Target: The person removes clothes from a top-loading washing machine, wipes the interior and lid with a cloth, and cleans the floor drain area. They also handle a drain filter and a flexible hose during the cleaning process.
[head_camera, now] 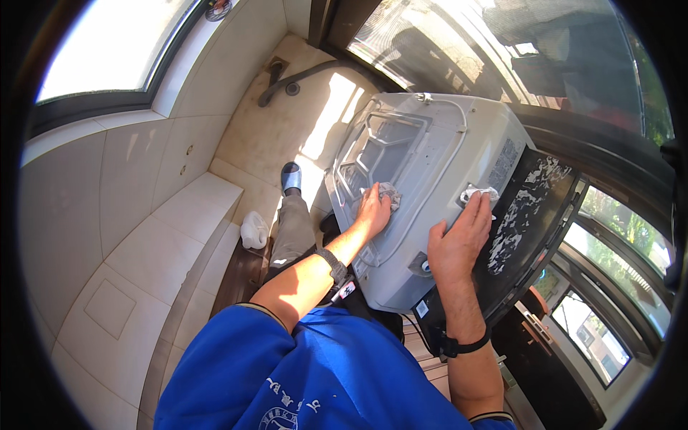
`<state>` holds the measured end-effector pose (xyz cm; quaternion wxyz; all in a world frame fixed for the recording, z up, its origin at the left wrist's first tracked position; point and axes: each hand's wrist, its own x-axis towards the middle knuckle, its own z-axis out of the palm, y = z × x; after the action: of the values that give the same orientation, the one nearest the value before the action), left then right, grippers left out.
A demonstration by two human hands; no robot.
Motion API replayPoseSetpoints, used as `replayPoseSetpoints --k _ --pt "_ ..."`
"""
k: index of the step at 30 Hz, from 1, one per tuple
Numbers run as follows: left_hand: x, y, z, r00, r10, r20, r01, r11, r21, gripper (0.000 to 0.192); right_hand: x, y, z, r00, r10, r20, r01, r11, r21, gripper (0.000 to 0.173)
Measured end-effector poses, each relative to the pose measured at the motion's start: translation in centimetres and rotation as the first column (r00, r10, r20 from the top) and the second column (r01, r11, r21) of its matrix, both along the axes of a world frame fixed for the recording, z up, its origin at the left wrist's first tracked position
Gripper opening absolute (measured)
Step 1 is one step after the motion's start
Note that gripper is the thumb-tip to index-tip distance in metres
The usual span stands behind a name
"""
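Note:
A grey washing machine (430, 156) stands before me, its back panel with a hexagon-patterned cover (384, 142) facing up towards the camera. My left hand (374, 208) presses a crumpled pale cloth (389, 194) against that panel, just beside the cover. Further right, my right hand (463, 239) has its fingertips on a small white cloth (479, 193) near the machine's edge. A pale power cord (463, 121) with a plug (424, 98) loops across the panel. Near my right wrist is a round inlet fitting (425, 266) at the machine's lower corner.
A black panel with patchy white residue (524, 220) adjoins the machine on the right. Tall glass panes (537, 59) rise behind it. A grey drain hose (306, 75) lies on the tiled floor, and a white plastic jug (254, 231) stands by my slippered foot (291, 177).

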<state>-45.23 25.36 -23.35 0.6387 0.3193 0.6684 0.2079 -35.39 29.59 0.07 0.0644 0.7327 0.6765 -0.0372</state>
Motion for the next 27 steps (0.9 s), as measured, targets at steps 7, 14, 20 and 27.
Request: replayPoseSetpoints --k 7,14,20,27 --pt "4.5 14.8 -0.8 0.999 0.035 0.026 -0.044 0.858 0.512 0.052 -0.2 0.1 -0.1 1.0 -0.008 -0.001 0.008 1.0 -0.001 0.09" --pt "5.8 22.1 -1.9 0.999 0.013 0.037 -0.032 0.797 0.603 0.049 -0.1 0.0 -0.4 1.0 0.016 0.003 -0.016 1.0 0.001 0.093" --pt "0.9 9.2 4.8 0.961 -0.087 0.261 -0.086 0.807 0.584 0.057 -0.3 0.1 0.2 1.0 -0.004 -0.023 0.003 1.0 -0.023 0.094" --pt "4.3 17.3 6.0 0.96 -0.026 0.28 -0.17 0.74 0.651 0.054 0.0 -0.1 -0.3 1.0 0.031 0.007 -0.031 1.0 -0.002 0.094"
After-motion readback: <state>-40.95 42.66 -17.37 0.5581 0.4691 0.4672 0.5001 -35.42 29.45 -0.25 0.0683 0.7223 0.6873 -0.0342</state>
